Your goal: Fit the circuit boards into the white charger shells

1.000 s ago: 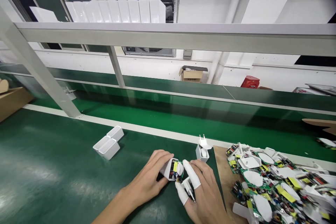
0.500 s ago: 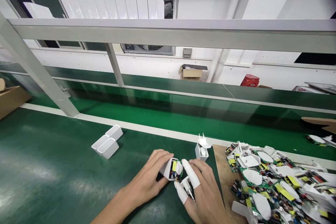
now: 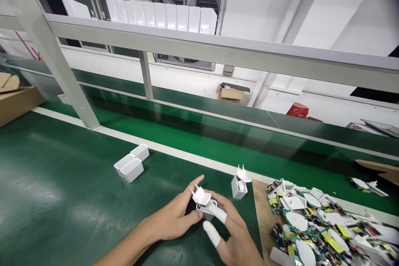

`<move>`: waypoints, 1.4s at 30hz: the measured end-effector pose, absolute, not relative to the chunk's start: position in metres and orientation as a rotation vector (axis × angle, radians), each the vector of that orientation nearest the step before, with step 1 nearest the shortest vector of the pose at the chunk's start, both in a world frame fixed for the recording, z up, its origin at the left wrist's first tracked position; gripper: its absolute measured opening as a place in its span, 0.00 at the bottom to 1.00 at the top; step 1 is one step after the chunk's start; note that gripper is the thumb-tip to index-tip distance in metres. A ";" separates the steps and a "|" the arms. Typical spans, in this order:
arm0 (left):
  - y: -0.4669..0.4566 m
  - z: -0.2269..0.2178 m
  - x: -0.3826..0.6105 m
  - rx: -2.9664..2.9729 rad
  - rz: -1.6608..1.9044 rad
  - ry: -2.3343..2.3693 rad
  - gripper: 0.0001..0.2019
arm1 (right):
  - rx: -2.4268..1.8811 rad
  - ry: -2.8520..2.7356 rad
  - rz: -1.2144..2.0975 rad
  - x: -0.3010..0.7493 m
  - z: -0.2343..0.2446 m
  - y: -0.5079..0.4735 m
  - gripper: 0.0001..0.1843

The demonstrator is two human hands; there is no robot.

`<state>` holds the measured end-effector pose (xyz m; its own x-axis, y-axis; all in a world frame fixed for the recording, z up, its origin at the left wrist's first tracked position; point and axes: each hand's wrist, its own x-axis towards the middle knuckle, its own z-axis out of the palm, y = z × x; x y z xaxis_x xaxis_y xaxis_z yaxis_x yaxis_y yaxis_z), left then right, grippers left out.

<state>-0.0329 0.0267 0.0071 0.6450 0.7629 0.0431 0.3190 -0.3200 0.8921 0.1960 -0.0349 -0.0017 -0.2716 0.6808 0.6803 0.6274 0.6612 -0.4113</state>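
Note:
Both hands meet low in the middle of the green bench around one white charger (image 3: 204, 204), whose plug cap with two pins points up and left. My left hand (image 3: 174, 218) curls its fingers on the charger's left side. My right hand (image 3: 229, 232), with white finger cots on thumb and forefinger, pinches the charger's case from the right. Just beyond stands another assembled white charger (image 3: 239, 184), pins up. To the right lies a heap of circuit boards with plug caps (image 3: 324, 224) on a brown board (image 3: 261, 216).
Three empty white charger shells (image 3: 131, 165) lie to the left on the bench. A green conveyor belt (image 3: 218, 141) runs behind a white strip. A grey frame post (image 3: 59, 66) rises at left beside a cardboard box (image 3: 15, 99). White trays line the overhead shelf (image 3: 162, 14).
The charger has been turned: its open side with the circuit board no longer shows, and the pinned cap now sits on top. The camera has tilted and swung slightly.

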 end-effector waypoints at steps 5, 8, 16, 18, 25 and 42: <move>0.030 0.008 -0.037 1.766 0.686 0.800 0.43 | -0.954 -2.028 0.065 0.189 -0.005 -0.030 0.23; 0.030 0.009 -0.037 1.797 0.803 0.774 0.51 | -0.946 -1.961 -0.008 0.190 0.000 -0.031 0.23; 0.029 0.007 -0.036 1.929 0.801 0.833 0.39 | -1.069 -2.085 0.034 0.193 -0.013 -0.033 0.21; 0.028 0.011 -0.035 1.966 0.762 0.846 0.28 | -1.091 -2.055 -0.003 0.192 -0.018 -0.033 0.21; 0.028 0.032 -0.029 1.940 0.701 0.879 0.10 | -1.127 -2.064 0.063 0.192 -0.017 -0.034 0.15; 0.019 0.011 -0.022 2.242 0.877 0.772 0.61 | -0.968 -1.176 1.167 0.180 -0.025 -0.032 0.22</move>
